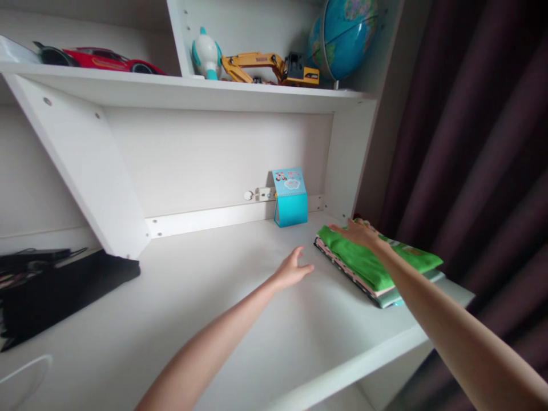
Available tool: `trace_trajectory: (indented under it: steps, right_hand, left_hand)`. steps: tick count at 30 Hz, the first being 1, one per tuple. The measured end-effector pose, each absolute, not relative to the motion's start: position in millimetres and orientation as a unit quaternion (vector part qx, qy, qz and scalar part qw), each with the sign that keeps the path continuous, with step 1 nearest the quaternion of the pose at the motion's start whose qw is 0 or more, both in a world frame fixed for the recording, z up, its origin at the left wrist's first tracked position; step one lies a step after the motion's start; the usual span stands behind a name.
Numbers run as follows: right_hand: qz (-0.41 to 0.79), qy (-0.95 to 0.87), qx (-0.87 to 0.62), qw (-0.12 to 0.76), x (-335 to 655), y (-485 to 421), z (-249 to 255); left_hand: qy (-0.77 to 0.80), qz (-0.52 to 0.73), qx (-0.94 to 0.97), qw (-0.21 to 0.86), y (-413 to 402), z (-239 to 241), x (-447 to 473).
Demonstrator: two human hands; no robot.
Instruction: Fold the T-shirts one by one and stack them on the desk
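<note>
A stack of folded clothes lies at the right end of the white desk (205,285), with a bright green garment (363,262) on top and pink, dark and grey layers beneath. Over the far part of the green garment, my right hand (359,233) rests with its fingers stretched out and nothing gripped. My left hand (294,270) hovers above the desk just left of the stack, thumb and fingers apart, holding nothing. Behind my hands stands a turquoise desk calendar (291,208).
A black cloth-like item (64,291) lies on the left of the desk. Overhead, a shelf (240,94) carries a red toy car (107,59), a yellow toy excavator (257,60) and a globe (349,34). Dark curtains (462,142) hang at the right, beside a power socket strip (265,194) wall.
</note>
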State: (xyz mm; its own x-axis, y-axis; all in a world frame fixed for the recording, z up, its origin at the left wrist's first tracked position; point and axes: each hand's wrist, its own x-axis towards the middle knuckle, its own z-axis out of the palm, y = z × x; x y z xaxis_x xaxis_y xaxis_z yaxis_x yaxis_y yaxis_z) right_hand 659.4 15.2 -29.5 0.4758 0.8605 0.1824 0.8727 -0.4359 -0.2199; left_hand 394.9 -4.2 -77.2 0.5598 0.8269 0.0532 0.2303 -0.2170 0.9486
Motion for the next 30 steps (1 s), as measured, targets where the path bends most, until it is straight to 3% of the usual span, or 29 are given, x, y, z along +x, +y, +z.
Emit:
trace_trajectory:
  steps: [7, 10, 13, 15, 20, 25, 28, 30]
  right_hand:
    - [0.032, -0.503, -0.856, 0.119, 630, 35, -55]
    - [0.024, -0.509, -0.850, 0.130, 630, 29, -55]
    - [-0.014, -0.521, -0.838, 0.161, 622, 16, -49]
    - [-0.048, -0.535, -0.822, 0.191, 611, 5, -44]
    - [-0.102, -0.580, -0.766, 0.257, 580, -24, -34]
    - [-0.107, -0.620, -0.715, 0.305, 553, -46, -28]
    - [-0.073, -0.670, -0.661, 0.330, 525, -52, -27]
    - [-0.038, -0.703, -0.621, 0.345, 503, -52, -26]
  left_hand:
    - [0.477, 0.326, 0.739, 0.347, 13, -65, 232]
    - [0.576, 0.309, 0.735, 0.182, 30, -51, 148]
    - [0.691, 0.190, 0.697, -0.034, 39, -38, 72]
    - [0.754, 0.119, 0.637, -0.109, 37, -35, 34]
    - [0.828, 0.079, 0.547, -0.090, 29, -46, -12]
    - [0.806, 0.126, 0.571, -0.091, 30, -26, 10]
    - [0.708, 0.206, 0.665, -0.115, 2, 6, 75]
    - [0.532, 0.302, 0.790, -0.046, -33, 21, 133]
